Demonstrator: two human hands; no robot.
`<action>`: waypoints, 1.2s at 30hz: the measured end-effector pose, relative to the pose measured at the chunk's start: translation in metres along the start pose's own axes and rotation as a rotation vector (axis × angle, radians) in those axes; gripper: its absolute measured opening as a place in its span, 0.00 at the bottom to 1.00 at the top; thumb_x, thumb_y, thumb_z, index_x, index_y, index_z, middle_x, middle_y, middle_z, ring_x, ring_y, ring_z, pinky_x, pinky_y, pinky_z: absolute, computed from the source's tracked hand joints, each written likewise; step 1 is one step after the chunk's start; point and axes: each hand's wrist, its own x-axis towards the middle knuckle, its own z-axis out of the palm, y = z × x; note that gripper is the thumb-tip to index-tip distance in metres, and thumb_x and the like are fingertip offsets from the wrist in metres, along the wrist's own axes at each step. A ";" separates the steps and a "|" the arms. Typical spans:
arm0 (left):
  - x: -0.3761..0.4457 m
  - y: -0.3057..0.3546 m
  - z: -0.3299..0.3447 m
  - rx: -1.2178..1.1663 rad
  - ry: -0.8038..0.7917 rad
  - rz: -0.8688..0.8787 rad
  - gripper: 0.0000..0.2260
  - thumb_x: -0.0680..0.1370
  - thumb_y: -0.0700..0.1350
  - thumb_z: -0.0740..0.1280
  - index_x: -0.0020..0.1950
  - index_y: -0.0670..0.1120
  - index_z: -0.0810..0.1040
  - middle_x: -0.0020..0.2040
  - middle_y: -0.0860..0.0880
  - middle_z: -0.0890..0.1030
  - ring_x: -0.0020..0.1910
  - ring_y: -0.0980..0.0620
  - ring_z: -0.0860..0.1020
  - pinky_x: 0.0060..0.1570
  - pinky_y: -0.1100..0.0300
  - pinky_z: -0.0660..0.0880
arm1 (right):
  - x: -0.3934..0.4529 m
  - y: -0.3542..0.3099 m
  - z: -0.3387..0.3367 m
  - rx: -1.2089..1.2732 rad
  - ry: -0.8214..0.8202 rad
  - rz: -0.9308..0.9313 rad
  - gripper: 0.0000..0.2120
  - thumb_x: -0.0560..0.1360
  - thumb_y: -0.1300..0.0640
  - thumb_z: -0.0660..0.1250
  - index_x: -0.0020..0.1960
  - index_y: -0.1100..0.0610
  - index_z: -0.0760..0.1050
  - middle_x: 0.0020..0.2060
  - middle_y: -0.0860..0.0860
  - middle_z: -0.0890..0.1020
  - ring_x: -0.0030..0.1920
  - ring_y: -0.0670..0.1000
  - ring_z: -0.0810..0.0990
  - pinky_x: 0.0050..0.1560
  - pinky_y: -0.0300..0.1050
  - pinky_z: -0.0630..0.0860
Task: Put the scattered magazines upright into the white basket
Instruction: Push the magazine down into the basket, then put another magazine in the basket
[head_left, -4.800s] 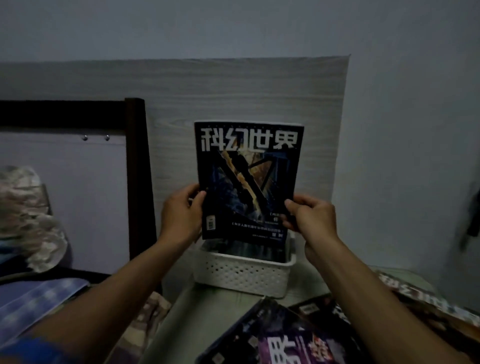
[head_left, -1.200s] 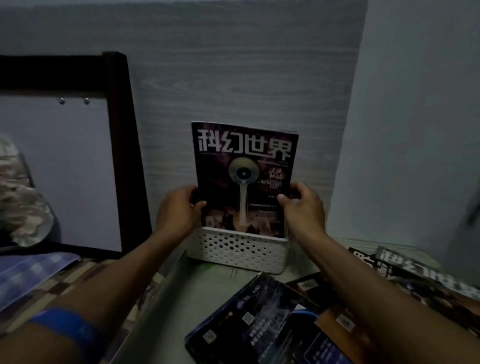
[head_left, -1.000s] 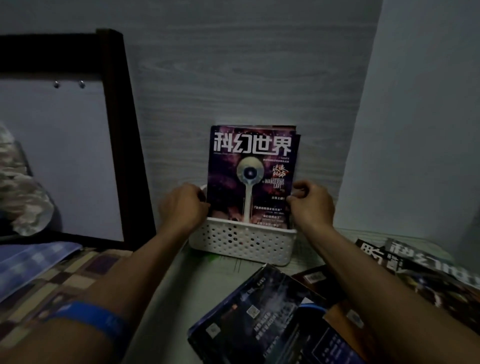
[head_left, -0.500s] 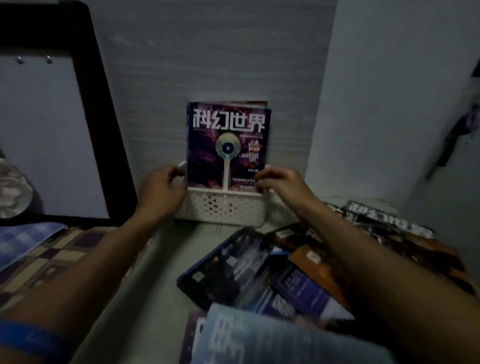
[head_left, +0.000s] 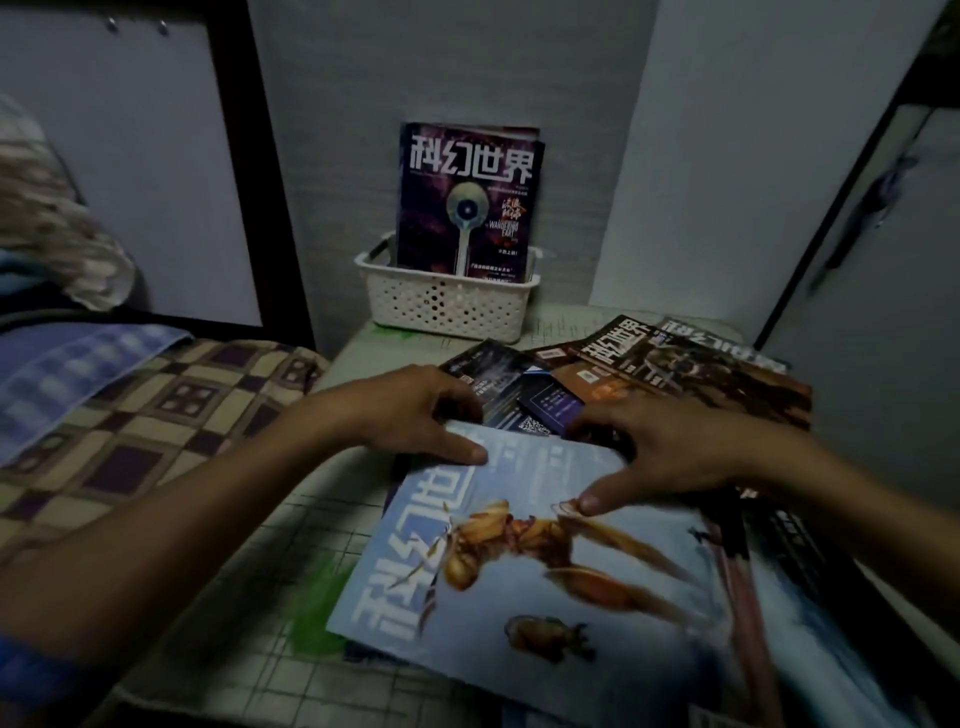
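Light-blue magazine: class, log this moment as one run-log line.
stage: pick next | left hand: grips light-blue magazine top edge | right hand: same | white basket: purple magazine upright

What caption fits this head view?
Both hands, left and right, grasp the light-blue magazine; purple magazine upright in basket.

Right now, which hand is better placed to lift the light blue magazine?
Neither clearly: the left hand and right hand both grip the far edge of the light blue magazine, thumbs on its cover.
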 end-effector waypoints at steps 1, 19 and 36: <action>0.000 0.004 0.002 0.015 0.034 -0.040 0.24 0.71 0.61 0.72 0.62 0.50 0.78 0.57 0.53 0.81 0.54 0.53 0.79 0.56 0.53 0.77 | -0.001 -0.002 0.002 0.032 0.017 0.005 0.30 0.65 0.31 0.72 0.62 0.42 0.72 0.54 0.38 0.77 0.53 0.44 0.78 0.54 0.44 0.77; -0.021 0.058 -0.079 -1.185 0.970 0.269 0.45 0.62 0.56 0.78 0.75 0.52 0.63 0.62 0.53 0.79 0.58 0.55 0.80 0.50 0.55 0.79 | -0.018 -0.003 -0.043 1.066 1.083 -0.345 0.09 0.72 0.49 0.70 0.44 0.51 0.71 0.37 0.50 0.87 0.36 0.48 0.85 0.33 0.41 0.80; 0.030 -0.005 -0.048 -0.519 1.189 -0.038 0.07 0.75 0.42 0.72 0.45 0.54 0.80 0.41 0.59 0.82 0.39 0.63 0.80 0.40 0.62 0.80 | 0.054 -0.004 -0.058 0.656 1.234 -0.064 0.10 0.75 0.61 0.71 0.54 0.50 0.77 0.48 0.41 0.81 0.43 0.45 0.82 0.43 0.56 0.83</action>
